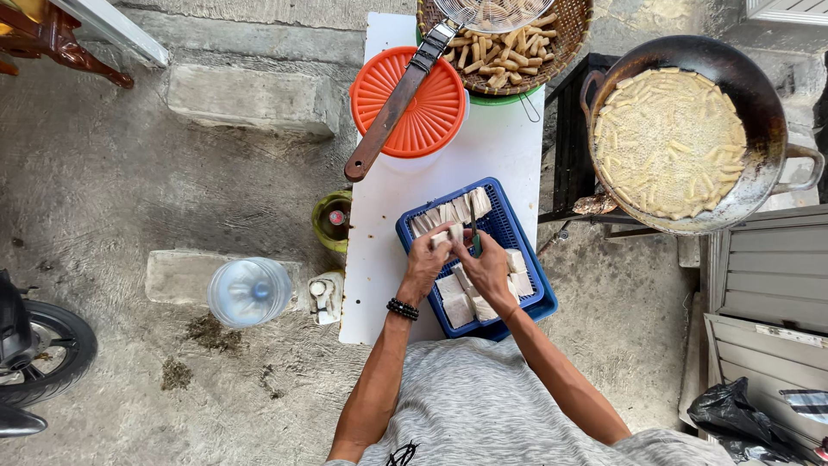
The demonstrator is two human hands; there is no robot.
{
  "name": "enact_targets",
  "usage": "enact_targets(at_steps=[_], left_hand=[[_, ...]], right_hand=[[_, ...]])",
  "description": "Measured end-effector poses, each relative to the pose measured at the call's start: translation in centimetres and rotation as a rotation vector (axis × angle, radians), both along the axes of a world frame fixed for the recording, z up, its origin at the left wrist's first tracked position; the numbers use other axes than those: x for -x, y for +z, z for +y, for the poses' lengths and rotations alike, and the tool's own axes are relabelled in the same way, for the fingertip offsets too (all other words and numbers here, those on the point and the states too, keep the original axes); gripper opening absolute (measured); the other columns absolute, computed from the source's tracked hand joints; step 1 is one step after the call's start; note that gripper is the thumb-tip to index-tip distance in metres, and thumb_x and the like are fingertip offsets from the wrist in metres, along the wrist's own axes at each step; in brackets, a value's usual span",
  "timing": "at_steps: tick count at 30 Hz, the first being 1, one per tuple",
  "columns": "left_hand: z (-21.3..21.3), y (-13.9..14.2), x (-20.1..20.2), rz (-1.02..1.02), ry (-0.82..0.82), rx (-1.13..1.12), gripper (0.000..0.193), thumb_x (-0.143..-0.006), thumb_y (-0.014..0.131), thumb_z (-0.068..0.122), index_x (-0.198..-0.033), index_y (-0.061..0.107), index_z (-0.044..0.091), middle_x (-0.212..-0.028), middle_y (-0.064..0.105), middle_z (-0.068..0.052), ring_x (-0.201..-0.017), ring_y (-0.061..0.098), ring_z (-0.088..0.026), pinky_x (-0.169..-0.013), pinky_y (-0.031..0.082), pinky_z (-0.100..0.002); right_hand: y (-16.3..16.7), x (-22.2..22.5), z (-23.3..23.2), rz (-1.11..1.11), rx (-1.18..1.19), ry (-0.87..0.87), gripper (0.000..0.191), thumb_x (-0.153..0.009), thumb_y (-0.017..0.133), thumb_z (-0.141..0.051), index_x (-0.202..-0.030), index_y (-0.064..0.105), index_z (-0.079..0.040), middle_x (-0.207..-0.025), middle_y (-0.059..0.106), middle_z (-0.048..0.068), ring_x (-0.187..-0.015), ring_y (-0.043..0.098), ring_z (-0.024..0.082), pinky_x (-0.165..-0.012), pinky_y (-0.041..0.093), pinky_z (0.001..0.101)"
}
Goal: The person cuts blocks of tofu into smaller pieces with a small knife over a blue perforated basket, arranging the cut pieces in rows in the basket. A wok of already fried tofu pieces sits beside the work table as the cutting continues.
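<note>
The left hand (425,259) is pinching a pale tofu block (441,238) between closed fingers, holding it over the blue plastic crate (533,298), probably so cut pieces are dropping straight in. The right hand (488,266) is gripping a small knife (473,231), fingers wrapped shut around the handle, blade pointing toward twelve o'clock against the block. Inside the crate, cut strips are lining the eleven o'clock edge while whole white blocks are lying at five o'clock. The crate is sitting on a white table (379,207). At eleven o'clock from it, an orange ribbed lid (431,121) is covering a tub. At twelve o'clock, a woven basket (573,34) is holding fried golden sticks under a wire skimmer (405,95). At two o'clock, a black wok (759,86) is frying pale sticks in oil, within arm's reach.
</note>
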State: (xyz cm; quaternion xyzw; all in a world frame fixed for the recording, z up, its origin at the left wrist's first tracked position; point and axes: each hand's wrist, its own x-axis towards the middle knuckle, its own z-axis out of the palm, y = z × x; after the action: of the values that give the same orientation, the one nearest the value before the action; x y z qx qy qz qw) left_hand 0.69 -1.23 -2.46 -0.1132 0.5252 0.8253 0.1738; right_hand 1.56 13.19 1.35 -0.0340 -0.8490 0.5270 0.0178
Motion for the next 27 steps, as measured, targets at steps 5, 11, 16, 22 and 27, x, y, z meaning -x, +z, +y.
enact_targets(at_steps=[5, 11, 16, 22, 27], left_hand=[[0.4, 0.4, 0.3, 0.175, -0.072, 0.6, 0.044, -0.094, 0.061, 0.009, -0.136, 0.065, -0.001, -0.085, 0.072, -0.014, -0.07, 0.064, -0.015, -0.068, 0.058, -0.033], [-0.3, 1.2, 0.2, 0.252, 0.1, 0.958, 0.035, -0.087, 0.072, 0.013, -0.119, 0.07, -0.002, -0.086, 0.074, -0.018, -0.073, 0.07, -0.018, -0.069, 0.058, -0.036], [-1.0, 0.5, 0.5, -0.02, 0.231, 0.523, 0.039, -0.081, 0.083, 0.01, -0.117, 0.071, -0.003, -0.092, 0.077, -0.015, -0.077, 0.073, -0.02, -0.065, 0.06, -0.031], [-1.3, -0.9, 0.6, -0.195, 0.391, -0.155, 0.034, -0.088, 0.072, -0.001, -0.121, 0.068, -0.006, -0.104, 0.076, -0.017, -0.087, 0.078, -0.024, -0.072, 0.067, -0.033], [-0.8, -0.4, 0.4, -0.187, 0.399, -0.159, 0.032, -0.089, 0.069, -0.003, -0.12, 0.068, -0.004, -0.104, 0.077, -0.018, -0.091, 0.078, -0.026, -0.074, 0.067, -0.034]], right_hand=[[-1.1, 2.0, 0.7, -0.485, 0.29, -0.161, 0.033, -0.092, 0.076, -0.028, -0.107, 0.072, 0.001, -0.076, 0.062, 0.005, -0.06, 0.05, 0.014, -0.052, 0.039, 0.0353], [-2.5, 4.4, 0.8, 0.028, -0.172, -0.029, 0.04, -0.09, 0.079, -0.029, -0.11, 0.067, 0.004, -0.087, 0.069, 0.01, -0.074, 0.062, 0.016, -0.066, 0.051, 0.0351], [-1.7, 3.7, 0.9, -0.073, -0.216, 0.012, 0.038, -0.094, 0.071, -0.027, -0.115, 0.065, 0.004, -0.093, 0.07, 0.016, -0.074, 0.062, 0.022, -0.066, 0.051, 0.0363], [2.2, -0.5, 0.2, -0.185, -0.063, 0.16, 0.027, -0.104, 0.051, -0.022, -0.107, 0.065, 0.0, -0.077, 0.068, 0.011, -0.06, 0.062, 0.02, -0.054, 0.049, 0.0366], [3.5, -2.8, -0.9, -0.048, -0.167, 0.259, 0.025, -0.107, 0.053, -0.022, -0.098, 0.062, 0.0, -0.072, 0.063, 0.02, -0.065, 0.059, 0.039, -0.063, 0.043, 0.0505]])
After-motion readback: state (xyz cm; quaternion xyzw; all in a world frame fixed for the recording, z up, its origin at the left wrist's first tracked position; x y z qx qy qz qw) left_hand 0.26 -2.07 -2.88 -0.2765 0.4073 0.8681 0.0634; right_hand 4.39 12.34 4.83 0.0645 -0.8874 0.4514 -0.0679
